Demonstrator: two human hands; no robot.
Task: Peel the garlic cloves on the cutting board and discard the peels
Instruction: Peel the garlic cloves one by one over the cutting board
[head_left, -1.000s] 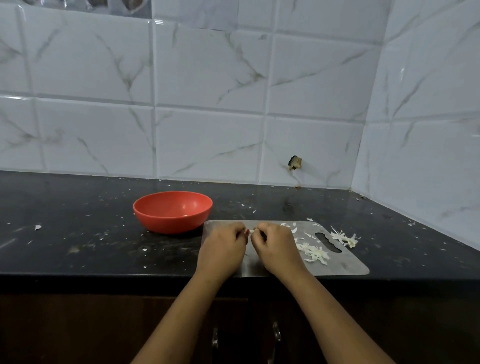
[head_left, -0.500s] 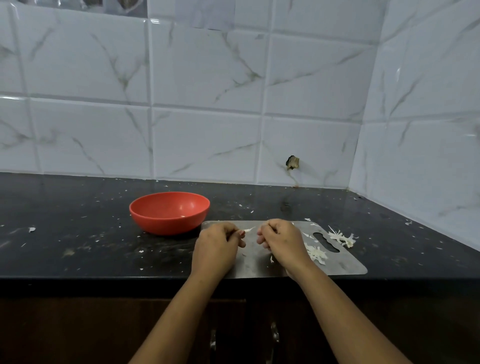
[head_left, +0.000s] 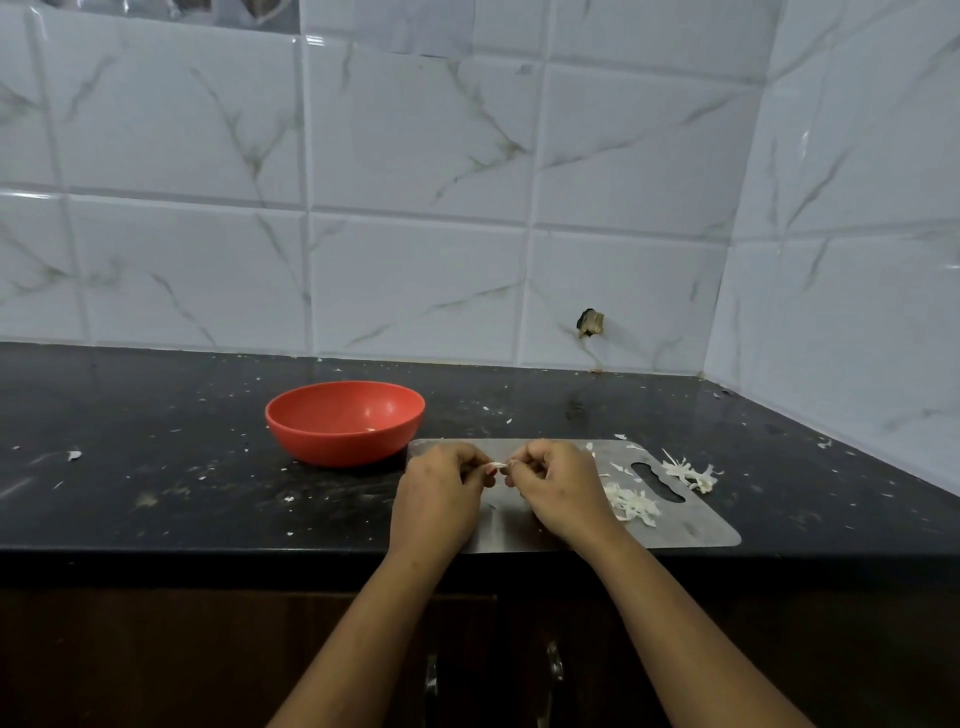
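We see both hands over the steel cutting board (head_left: 691, 530). The left hand (head_left: 439, 499) and right hand (head_left: 558, 491) are curled, fingertips pinching one small pale garlic clove (head_left: 497, 465) between them, just above the board's middle. At 3 o'clock of the right hand, a heap of peels (head_left: 631, 503) lies on the board; more peels (head_left: 691, 474) sit past the handle slot, partly on the black counter (head_left: 156, 467). At 10 o'clock of the hands, a red bowl (head_left: 344, 422) stands just beside the board's corner. White flecks litter the counter.
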